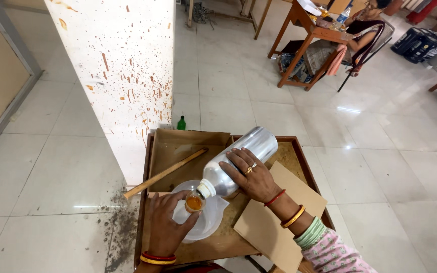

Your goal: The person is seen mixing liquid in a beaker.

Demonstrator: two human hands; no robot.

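Right hand gripped a silver metal bottle around its middle, fingers wrapped over the top, tilting it so its long axis ran from upper right down to lower left, white neck lowest. Just below that neck, the left hand pinched a small clear cup between thumb and fingertips; the cup held orange liquid and sat directly under the bottle's mouth, touching or nearly touching it. Both were held over a white plastic bowl resting on a brown wooden table. A long wooden stick lay diagonally across a cardboard tray behind the bowl, and a loose cardboard sheet lay under the right wrist. A small green bottle stood on the white tiled floor beyond.
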